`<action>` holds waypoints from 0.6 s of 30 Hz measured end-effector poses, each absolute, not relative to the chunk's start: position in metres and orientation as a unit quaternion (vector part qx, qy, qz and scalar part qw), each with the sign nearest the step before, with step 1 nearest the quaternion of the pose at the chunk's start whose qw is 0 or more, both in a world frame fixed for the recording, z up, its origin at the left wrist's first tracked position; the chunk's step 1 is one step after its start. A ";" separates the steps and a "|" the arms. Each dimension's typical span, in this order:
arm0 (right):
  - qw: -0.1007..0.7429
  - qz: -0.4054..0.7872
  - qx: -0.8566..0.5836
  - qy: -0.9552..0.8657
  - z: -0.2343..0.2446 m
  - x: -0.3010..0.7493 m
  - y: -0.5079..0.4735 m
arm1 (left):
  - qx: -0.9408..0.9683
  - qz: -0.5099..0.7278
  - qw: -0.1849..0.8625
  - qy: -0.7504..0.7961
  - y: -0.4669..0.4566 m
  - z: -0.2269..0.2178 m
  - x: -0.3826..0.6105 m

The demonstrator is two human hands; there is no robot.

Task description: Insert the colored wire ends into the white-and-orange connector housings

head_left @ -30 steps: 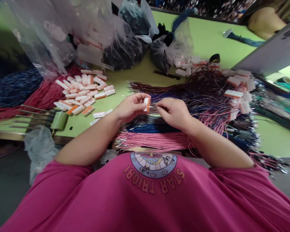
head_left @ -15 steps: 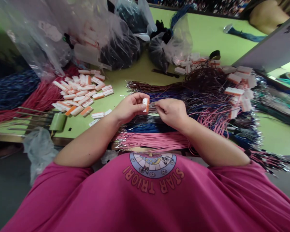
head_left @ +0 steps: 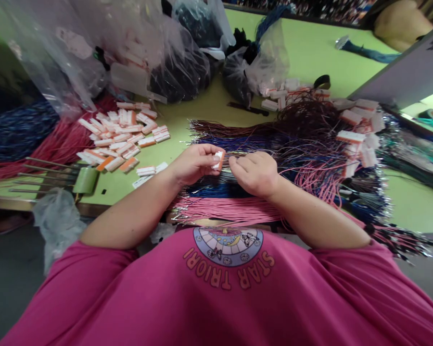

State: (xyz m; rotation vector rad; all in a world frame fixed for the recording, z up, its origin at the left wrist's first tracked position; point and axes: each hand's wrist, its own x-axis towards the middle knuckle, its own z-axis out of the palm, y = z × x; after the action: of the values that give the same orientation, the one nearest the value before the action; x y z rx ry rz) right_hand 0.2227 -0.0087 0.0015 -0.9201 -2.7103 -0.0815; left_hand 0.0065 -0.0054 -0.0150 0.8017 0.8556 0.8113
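Note:
Pinched between the thumb and fingers of my left hand is a small white-and-orange plastic connector. My right hand is closed just to the right of the connector, its thumb and forefinger pressed together. Whatever those fingertips pinch is too small to make out against the wires behind. Under both hands lie bundles of cut wires in rows: dark brown, blue, grey and pink, many with bare metal ends on the left.
Loose white-and-orange connectors are heaped on the green table at left, beside a green block with metal rods. Clear bags stand behind. Wired connectors are piled at right, near a grey panel. Another person's arm shows top right.
My left hand has dipped slightly, and the connector is now tilted. My right hand has turned a little and shifted slightly down and left, staying closed.

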 end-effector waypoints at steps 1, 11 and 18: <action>0.134 -0.028 -0.315 -0.939 0.001 0.222 -0.009 | 0.368 0.371 0.758 0.390 -0.006 -0.016 0.007; 0.083 -0.013 -0.324 -0.942 -0.013 0.211 -0.006 | 0.398 0.394 0.730 0.392 -0.009 -0.020 0.013; 0.161 -0.067 -0.317 -0.932 0.017 0.238 -0.012 | 0.419 0.444 0.676 0.412 -0.002 -0.015 0.004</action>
State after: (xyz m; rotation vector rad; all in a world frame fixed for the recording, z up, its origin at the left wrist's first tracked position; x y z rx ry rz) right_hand 0.2380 -0.0121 0.0168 -0.9042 -2.6621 -0.1912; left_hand 0.0045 -0.0024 -0.0151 0.9410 0.9274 0.9988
